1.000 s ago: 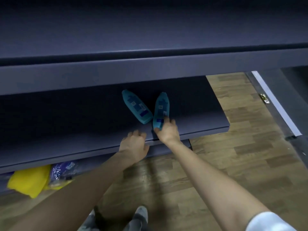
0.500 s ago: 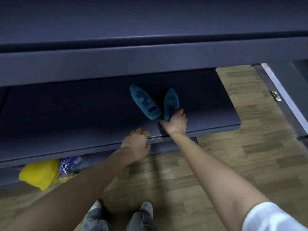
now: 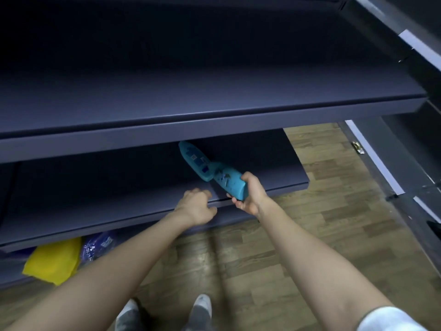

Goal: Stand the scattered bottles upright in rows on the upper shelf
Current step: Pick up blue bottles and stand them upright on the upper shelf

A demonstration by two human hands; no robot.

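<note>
Two teal bottles are on the middle dark shelf (image 3: 95, 194). My right hand (image 3: 250, 197) grips one teal bottle (image 3: 228, 181) by its base and holds it tilted, lifted off the shelf near its front edge. The second teal bottle (image 3: 194, 160) lies flat on the shelf just behind it, its far end under the shelf above. With its fingers curled, my left hand (image 3: 196, 206) rests on the front edge of the middle shelf and holds nothing. The upper shelf (image 3: 191, 91) is a wide dark board above.
A yellow cloth (image 3: 53, 260) and a purple patterned packet (image 3: 97, 246) lie on the lowest level at the left. Wooden floor (image 3: 334, 199) stretches to the right. A dark cabinet frame with a white strip (image 3: 372, 156) stands at the right. My shoes (image 3: 201, 306) are below.
My right hand has lifted the right-hand bottle off the shelf and pulled it toward the front edge, tilting it. The view has risen, showing the upper shelf's top.
</note>
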